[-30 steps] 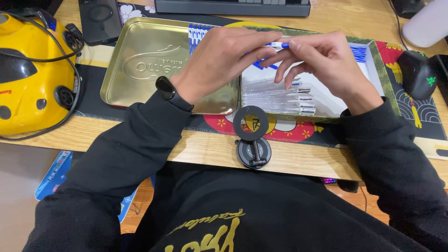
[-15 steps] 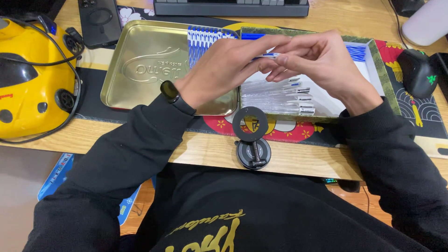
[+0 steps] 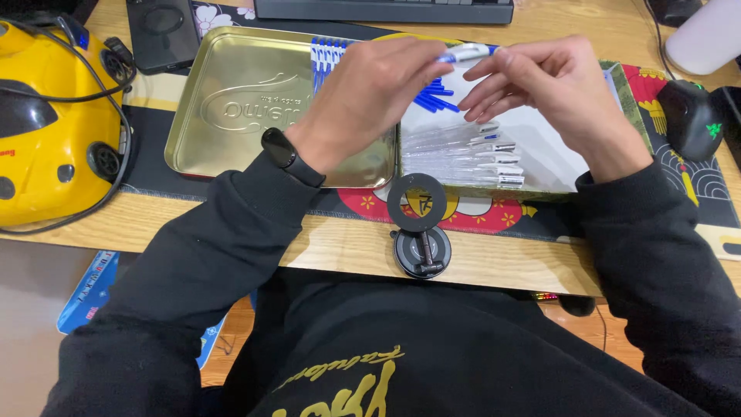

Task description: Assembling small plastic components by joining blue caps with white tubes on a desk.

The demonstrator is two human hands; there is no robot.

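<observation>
A: how many pens?

B: One blue-and-white plastic pen (image 3: 463, 53), pinched between my left hand (image 3: 370, 100) and right hand (image 3: 552, 93) over the open gold metal tin (image 3: 231, 116)'s far edge. Clear ones (image 3: 463, 154) inside — can't count exactly.

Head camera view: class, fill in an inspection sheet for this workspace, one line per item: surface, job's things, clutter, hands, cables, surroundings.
Surface: wooden desk with a patterned mat under the tin.
Job's things: blue-capped pen held between both hands; open gold tin; blue pens and clear pens lying in its tray.
Clutter: yellow toy car, phone, round black stand, mouse, keyboard.
Hands: left hand and right hand both pinch the pen above the tin.
Cables: black cable looped round the car.
Surroundings: blue packet below the desk edge.
</observation>
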